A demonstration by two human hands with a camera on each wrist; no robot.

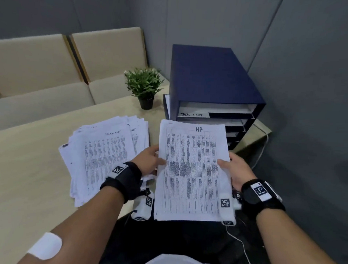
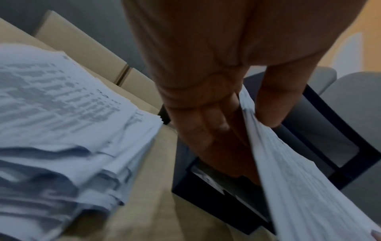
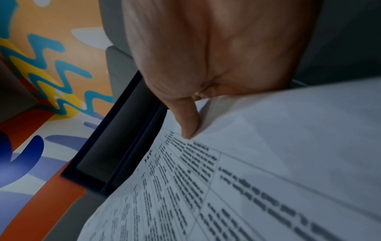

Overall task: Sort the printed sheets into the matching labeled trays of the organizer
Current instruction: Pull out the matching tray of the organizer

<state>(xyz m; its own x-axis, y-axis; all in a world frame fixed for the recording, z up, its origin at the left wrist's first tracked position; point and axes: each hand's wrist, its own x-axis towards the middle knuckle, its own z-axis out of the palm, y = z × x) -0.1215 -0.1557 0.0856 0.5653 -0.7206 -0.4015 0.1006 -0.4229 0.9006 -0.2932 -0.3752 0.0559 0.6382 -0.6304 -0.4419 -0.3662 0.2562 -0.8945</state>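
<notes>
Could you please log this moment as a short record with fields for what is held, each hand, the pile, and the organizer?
held: HR sheets, a bundle, handwritten "HR" on top
left hand: grips the bundle's left edge
right hand: grips its right edge, thumb on top
pile: loose sheets on the table, top one headed "TASK LIST"
organizer: dark blue, top tray labeled "TASK LIST"; lower labels hidden by the bundle
plant: left of the organizer

Center left: loose paper pile (image 1: 105,154) covers the table (image 1: 26,164).
Upper center: potted plant (image 1: 144,88) just beside the organizer (image 1: 212,81).
Upper right: tray openings face the viewer, partly behind the held sheets (image 1: 191,173).
</notes>
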